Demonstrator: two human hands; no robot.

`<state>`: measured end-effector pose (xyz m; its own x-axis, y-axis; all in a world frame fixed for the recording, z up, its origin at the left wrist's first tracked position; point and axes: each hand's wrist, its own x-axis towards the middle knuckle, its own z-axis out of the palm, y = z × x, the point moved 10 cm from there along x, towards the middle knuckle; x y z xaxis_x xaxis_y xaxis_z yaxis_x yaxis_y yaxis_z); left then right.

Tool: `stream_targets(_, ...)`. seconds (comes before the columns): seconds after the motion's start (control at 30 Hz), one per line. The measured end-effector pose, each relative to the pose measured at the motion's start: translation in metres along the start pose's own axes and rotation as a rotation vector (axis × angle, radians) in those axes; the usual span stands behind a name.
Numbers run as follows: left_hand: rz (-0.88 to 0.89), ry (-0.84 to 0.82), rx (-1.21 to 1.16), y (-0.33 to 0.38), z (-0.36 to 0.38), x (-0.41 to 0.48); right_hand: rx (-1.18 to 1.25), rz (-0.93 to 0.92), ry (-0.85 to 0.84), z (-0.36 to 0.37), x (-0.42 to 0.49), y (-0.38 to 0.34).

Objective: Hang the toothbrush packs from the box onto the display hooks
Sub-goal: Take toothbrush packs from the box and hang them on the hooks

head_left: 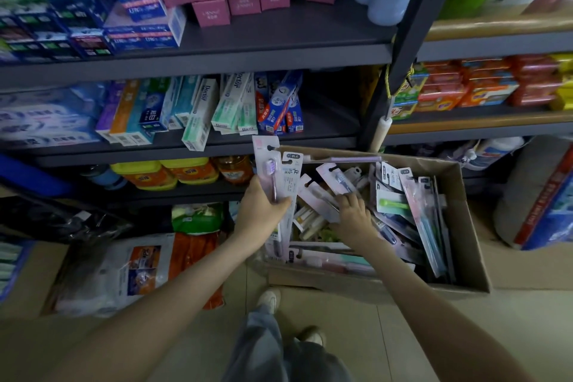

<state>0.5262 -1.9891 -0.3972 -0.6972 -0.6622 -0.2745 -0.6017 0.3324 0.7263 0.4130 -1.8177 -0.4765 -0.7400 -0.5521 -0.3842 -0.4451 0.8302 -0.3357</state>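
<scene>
A brown cardboard box (465, 236) stands on the floor, full of loose toothbrush packs (418, 211). My left hand (259, 211) grips a small stack of upright pink-and-white toothbrush packs (274, 164) at the box's left edge. My right hand (353, 215) reaches into the box and pinches a pale pink toothbrush pack (319, 195) lying among the others. No display hooks are in view.
Dark metal shelves (279, 53) rise behind the box, stocked with toothpaste cartons (198, 108), pink boxes and jars. A dark upright post (400, 49) stands at the box's back. Bags and another carton (130, 270) lie on the floor to the left. My feet (269, 299) stand on the tiles.
</scene>
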Motion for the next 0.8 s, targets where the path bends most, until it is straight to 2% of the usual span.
stream_targets(0.1, 0.005, 0.003, 0.027, 0.001, -0.006, -0.004, 0.101, 0.007, 0.026, -0.002, -0.004, 0.001)
stream_targets(0.27, 0.03, 0.043, -0.003, 0.013, -0.028, -0.009, 0.507, -0.085, 0.177, -0.035, -0.017, -0.011)
stream_targets(0.43, 0.128, 0.123, -0.039, 0.051, -0.069, -0.014, 0.662, -0.221, 0.338, -0.09, -0.041, -0.038)
stream_targets(0.67, 0.353, 0.252, -0.056, 0.142, -0.152, -0.016, 0.636, -0.428, 0.575, -0.211, -0.067, -0.105)
stream_targets(0.8, 0.498, 0.356, -0.043, 0.208, -0.215, -0.016, 0.562, -0.523, 0.771, -0.298, -0.082, -0.153)
